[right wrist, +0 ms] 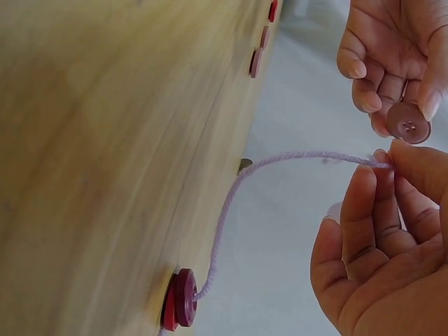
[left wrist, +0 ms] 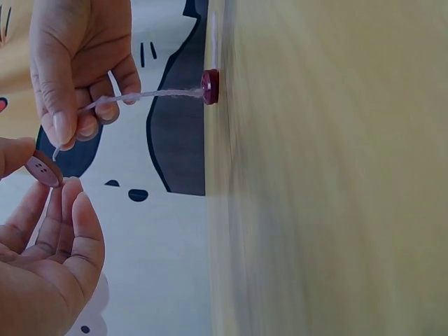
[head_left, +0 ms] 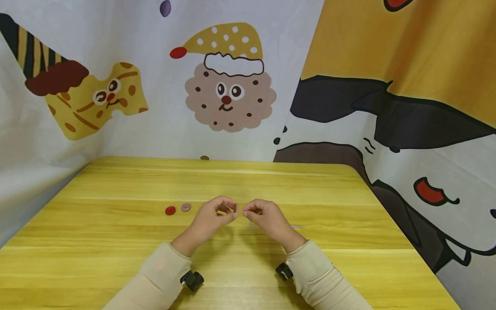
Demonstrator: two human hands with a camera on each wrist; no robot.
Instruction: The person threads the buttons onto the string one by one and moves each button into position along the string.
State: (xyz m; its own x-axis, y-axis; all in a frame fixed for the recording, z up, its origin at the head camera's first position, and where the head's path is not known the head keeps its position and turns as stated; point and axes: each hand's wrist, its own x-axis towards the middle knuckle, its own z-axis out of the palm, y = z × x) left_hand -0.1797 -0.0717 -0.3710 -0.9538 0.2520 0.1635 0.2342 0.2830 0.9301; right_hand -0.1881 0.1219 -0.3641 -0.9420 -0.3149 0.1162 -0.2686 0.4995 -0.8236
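My left hand (head_left: 211, 217) pinches a round dusty-pink button (right wrist: 409, 123) by its edge, its small holes showing. Facing it, my right hand (head_left: 269, 217) pinches a lilac yarn (right wrist: 280, 157) close to its end, between thumb and fingertips. In the left wrist view a short yarn tip (left wrist: 57, 152) sticks out right beside the button's rim. From the right hand the yarn curves down to a dark red button (right wrist: 186, 297) and a brighter red button (right wrist: 169, 304), stacked together at the table with yarn coming out of the dark one.
On the wooden table (head_left: 116, 267), a red button (head_left: 170, 210) and a pink button (head_left: 186, 207) lie left of the hands. A third loose button (right wrist: 255, 63) appears in the right wrist view. A yarn tail (head_left: 297, 226) lies right of the right hand. A printed curtain (head_left: 135, 142) hangs behind.
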